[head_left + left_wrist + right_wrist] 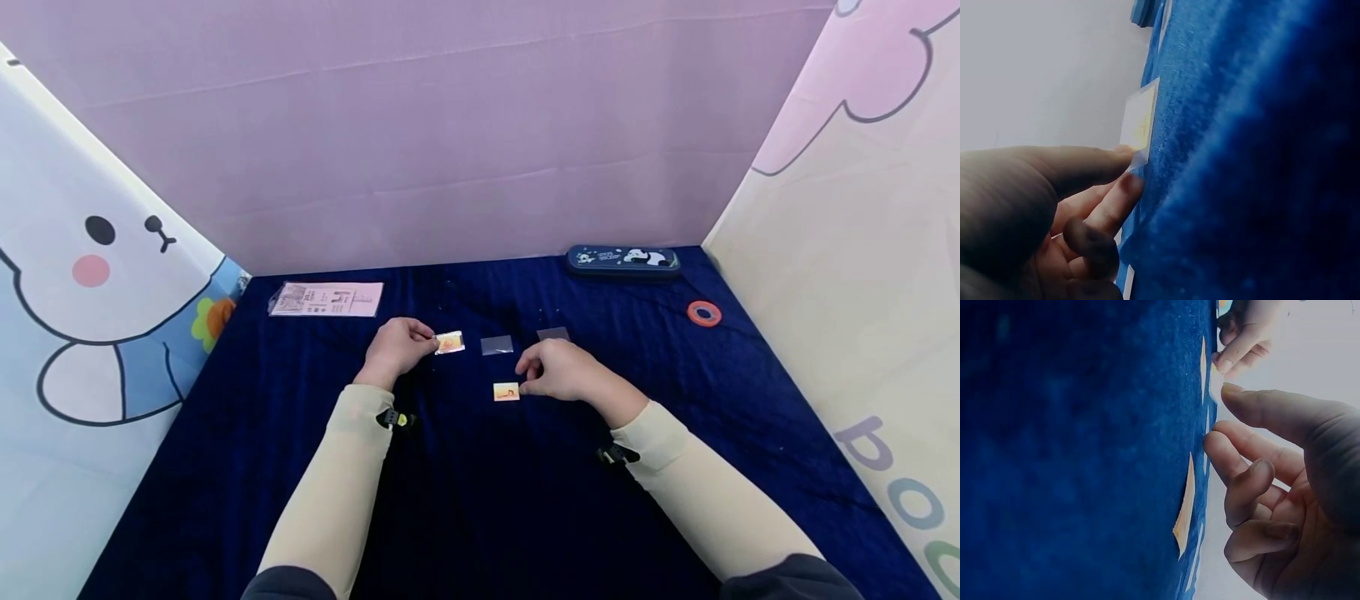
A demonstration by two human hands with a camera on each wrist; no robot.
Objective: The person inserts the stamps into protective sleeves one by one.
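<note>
Between thumb and fingertips, my left hand (397,346) pinches the near-left edge of a small clear sleeve (450,342) with a yellow picture card inside. In the left wrist view this sleeve (1139,125) stands tilted just past the thumb tip. My right hand (558,369) hovers beside a loose yellow card (506,392) on the cloth. The right wrist view shows my right thumb and forefinger apart, nothing between them. Below those fingers lies a curved orange-looking card (1185,509), hidden under the hand in the head view. Two clear sleeves, one in the middle (497,345) and one partly behind my right hand (553,334), lie flat.
A dark blue cloth (480,500) covers the table. At the back left lies a pink printed packet (327,299). A navy pencil case with a panda (622,261) sits at the back right, and a roll of orange-red tape (704,313) rests nearer. Fabric walls enclose three sides.
</note>
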